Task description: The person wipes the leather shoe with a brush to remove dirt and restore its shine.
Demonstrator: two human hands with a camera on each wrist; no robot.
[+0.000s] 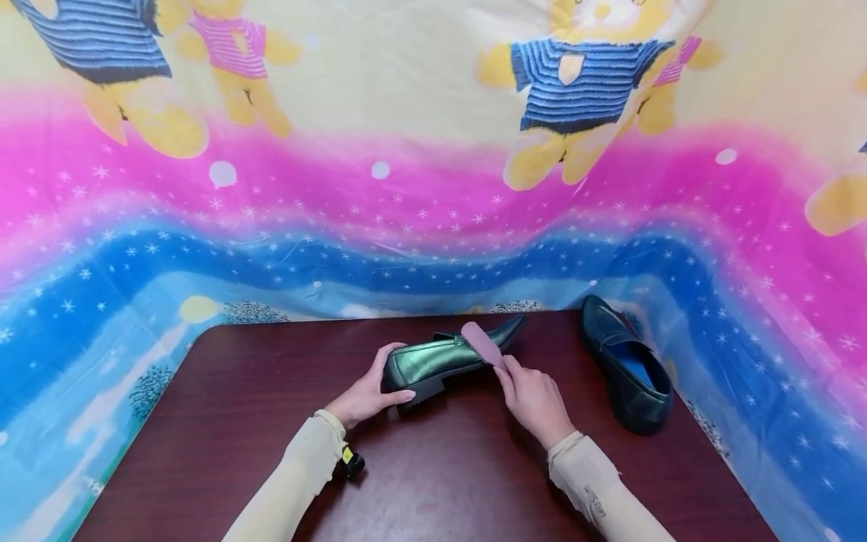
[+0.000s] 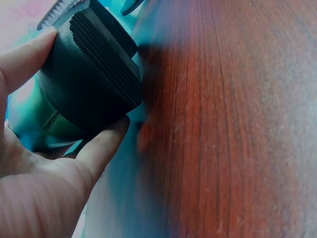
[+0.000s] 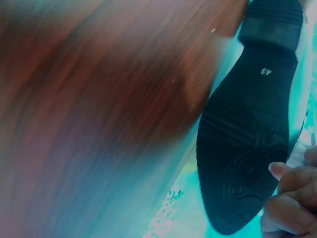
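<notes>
My left hand [image 1: 366,395] grips a dark green leather loafer [image 1: 427,360] by its heel, with the toe pointing right. Up close in the left wrist view, the thumb and fingers clasp both sides of the black ridged heel [image 2: 99,64]. A brush [image 1: 482,345] with a pinkish back lies across the side of the loafer near its strap. My right hand [image 1: 538,406] holds that brush by its handle end. Pale bristles [image 2: 53,16] show at the top of the left wrist view. In the right wrist view the loafer's black sole [image 3: 242,134] faces the camera.
A matching loafer [image 1: 630,361] stands at the right side of the dark wooden table [image 1: 223,452]. Behind and beside the table hangs a curtain [image 1: 352,211] printed with bears. A small black device [image 1: 352,463] sits at my left wrist.
</notes>
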